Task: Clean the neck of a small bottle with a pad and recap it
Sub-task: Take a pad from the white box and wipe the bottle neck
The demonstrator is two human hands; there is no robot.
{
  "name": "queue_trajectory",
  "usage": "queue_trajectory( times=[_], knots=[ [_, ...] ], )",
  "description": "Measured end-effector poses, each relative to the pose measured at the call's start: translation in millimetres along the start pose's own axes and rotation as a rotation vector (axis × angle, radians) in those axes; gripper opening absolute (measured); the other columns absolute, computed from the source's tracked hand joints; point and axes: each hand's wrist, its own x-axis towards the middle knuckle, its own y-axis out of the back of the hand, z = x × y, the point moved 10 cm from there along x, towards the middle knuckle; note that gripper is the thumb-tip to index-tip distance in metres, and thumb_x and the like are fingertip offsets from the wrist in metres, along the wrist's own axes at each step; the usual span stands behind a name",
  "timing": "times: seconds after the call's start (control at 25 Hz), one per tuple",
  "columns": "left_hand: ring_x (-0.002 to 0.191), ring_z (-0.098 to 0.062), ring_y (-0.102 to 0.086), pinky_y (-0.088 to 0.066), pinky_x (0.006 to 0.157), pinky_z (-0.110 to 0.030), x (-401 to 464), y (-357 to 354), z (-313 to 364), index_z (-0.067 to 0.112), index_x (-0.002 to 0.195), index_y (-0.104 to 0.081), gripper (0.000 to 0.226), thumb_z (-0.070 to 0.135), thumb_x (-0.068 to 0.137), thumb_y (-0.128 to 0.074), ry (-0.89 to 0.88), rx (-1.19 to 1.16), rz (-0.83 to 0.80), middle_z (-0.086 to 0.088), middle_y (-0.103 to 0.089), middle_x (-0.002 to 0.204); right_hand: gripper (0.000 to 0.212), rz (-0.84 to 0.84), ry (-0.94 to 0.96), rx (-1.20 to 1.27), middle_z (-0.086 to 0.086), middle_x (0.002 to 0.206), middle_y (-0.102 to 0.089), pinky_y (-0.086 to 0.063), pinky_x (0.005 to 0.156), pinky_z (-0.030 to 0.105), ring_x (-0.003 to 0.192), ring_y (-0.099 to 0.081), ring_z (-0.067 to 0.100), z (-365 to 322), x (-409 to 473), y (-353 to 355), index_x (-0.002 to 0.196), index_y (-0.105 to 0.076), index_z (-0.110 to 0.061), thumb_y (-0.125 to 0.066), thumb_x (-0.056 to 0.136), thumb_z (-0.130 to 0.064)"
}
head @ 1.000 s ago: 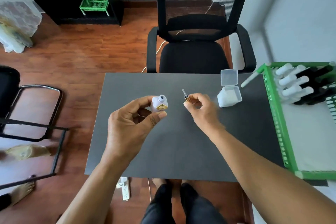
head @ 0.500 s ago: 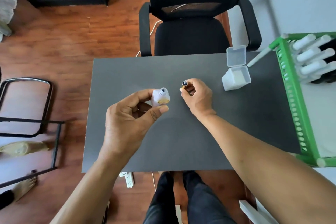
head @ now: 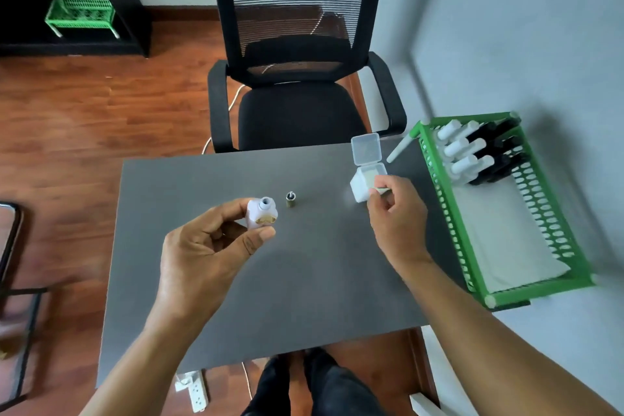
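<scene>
Now pinch one pad (head: 381, 191) only, right hand (head: 396, 213) fingertips pressed on it at open pad box (head: 363, 184). Left hand (head: 209, 246) pinching uncapped bottle (head: 261, 214) upright; cap (head: 290, 200) stands just right.

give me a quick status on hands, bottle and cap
Left hand grips open bottle above table. Right hand pinching a pad at the pad box. Cap stands on table, apart. Nothing in the way.
</scene>
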Motion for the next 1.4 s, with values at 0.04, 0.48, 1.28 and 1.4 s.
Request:
queue_trajectory(
  times=[0.04,0.48,1.28,1.4],
  knots=[
    [0.065,-0.020,-0.069,-0.062,0.080,-0.055,1,-2,4,0.050,0.098,-0.081,0.029,0.043,0.070,-0.086,-0.004,-0.003,-0.007,-0.006,-0.078,0.082,0.018,-0.021,-0.006,-0.081,0.012,0.104,-0.075,-0.050,0.080,0.026,0.087,-0.069,0.030,0,14,5,0.108,-0.073,-0.003,-0.068,0.090,-0.003],
    [0.063,-0.009,-0.064,-0.057,0.069,-0.030,-4,5,7,0.048,0.098,-0.082,0.033,0.048,0.065,-0.085,0.010,-0.019,0.008,-0.003,-0.076,0.076,0.019,-0.569,-0.112,-0.741,0.016,0.101,-0.077,-0.046,0.065,0.030,0.095,-0.074,0.036,18,74,-52,0.104,-0.075,-0.007,-0.062,0.094,-0.014],
    [0.059,0.005,-0.064,-0.046,0.056,-0.002,-14,18,24,0.052,0.095,-0.079,0.032,0.043,0.064,-0.085,-0.035,0.089,0.019,0.010,-0.077,0.075,0.027,-0.552,-0.283,-0.339,0.015,0.064,-0.072,-0.047,0.044,0.020,0.039,-0.063,0.024,20,69,-45,0.083,-0.076,-0.002,-0.054,0.094,-0.015],
    [0.059,0.004,-0.063,-0.046,0.057,-0.002,-17,20,24,0.054,0.093,-0.079,0.031,0.043,0.065,-0.085,-0.037,0.087,0.022,0.010,-0.076,0.074,0.027,-0.541,-0.301,-0.335,0.012,0.063,-0.070,-0.042,0.039,0.017,0.035,-0.061,0.022,26,66,-47,0.069,-0.068,-0.006,-0.054,0.092,-0.012]
  ],
)
